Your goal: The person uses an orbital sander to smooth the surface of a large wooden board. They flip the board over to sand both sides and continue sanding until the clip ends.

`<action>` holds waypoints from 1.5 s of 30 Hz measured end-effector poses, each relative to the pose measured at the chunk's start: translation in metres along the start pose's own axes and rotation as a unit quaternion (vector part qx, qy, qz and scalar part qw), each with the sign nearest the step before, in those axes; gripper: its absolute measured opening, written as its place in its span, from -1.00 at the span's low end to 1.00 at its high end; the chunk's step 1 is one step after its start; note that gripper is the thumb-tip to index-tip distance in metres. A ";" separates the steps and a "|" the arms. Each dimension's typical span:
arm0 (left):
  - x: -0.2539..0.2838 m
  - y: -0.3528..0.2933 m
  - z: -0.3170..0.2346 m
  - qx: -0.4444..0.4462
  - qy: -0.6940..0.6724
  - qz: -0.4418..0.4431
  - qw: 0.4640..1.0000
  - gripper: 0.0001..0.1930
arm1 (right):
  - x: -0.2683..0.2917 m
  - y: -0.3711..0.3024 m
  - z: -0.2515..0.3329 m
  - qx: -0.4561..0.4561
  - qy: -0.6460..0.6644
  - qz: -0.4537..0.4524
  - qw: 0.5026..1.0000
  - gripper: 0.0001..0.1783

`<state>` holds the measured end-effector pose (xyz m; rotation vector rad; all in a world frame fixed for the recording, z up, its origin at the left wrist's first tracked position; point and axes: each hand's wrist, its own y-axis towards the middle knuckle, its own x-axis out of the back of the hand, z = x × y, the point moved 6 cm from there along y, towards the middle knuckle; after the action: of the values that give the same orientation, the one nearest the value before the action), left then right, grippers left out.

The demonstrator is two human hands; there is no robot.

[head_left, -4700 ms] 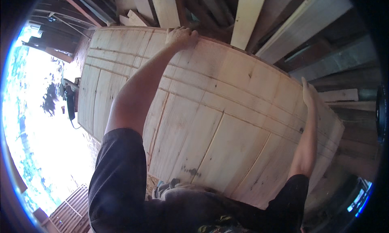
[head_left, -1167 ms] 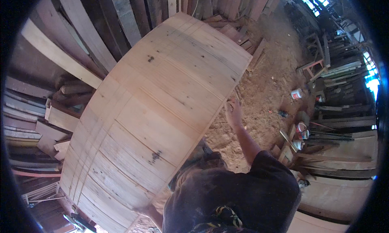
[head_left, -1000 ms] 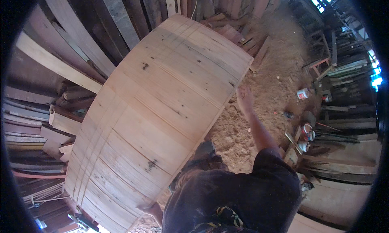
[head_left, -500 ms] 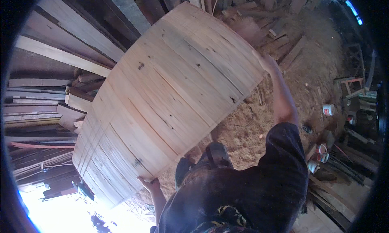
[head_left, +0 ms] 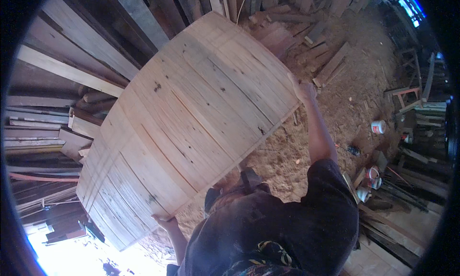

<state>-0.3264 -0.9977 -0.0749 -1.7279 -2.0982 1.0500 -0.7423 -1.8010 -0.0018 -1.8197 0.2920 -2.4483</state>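
A large pale wooden panel (head_left: 191, 108), made of several planks side by side with dark knots, spans the view in front of my body. With fingers hidden under its edge, my right hand (head_left: 304, 91) grips the right end. Closer to me, my left hand (head_left: 166, 223) clasps the near edge toward the left end, its thumb on the upper face. The panel slants from the far middle down to the lower left. Its underside is out of sight.
Stacked boards (head_left: 38, 127) line the left side, and upright planks (head_left: 129, 12) lean at the back. Sawdust covers the floor (head_left: 354, 84), with wood offcuts (head_left: 330, 70) on it. White buckets (head_left: 378, 127) stand at the right, near a wooden frame (head_left: 407, 96). Bright light enters at lower left.
The panel and both my hands have shifted a little left in the view. The buckets and floor have shifted left too, so my head has turned slightly. My grip stays the same.
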 end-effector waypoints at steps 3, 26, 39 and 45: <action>-0.012 -0.015 0.010 0.012 -0.027 -0.021 0.999 0.00 | 0.001 -0.001 -0.007 -0.009 -0.002 0.022 1.000 0.27; 0.002 -0.015 0.055 -0.078 -0.166 -0.191 0.964 -0.08 | -0.002 0.026 0.013 0.137 -0.103 -0.200 0.965 -0.36; 0.024 -0.060 0.051 0.184 -0.022 0.048 0.982 -0.10 | -0.142 -0.441 0.246 0.513 0.172 0.133 0.830 -0.46; 0.117 -0.098 -0.027 0.091 0.163 0.173 0.967 -0.30 | -0.162 -0.565 0.301 0.553 -0.043 -0.006 0.832 -0.50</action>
<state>-0.4179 -0.8847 -0.0229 -2.0527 -1.4928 0.9274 -0.3788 -1.2515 0.0413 -1.3092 -0.9475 -1.7832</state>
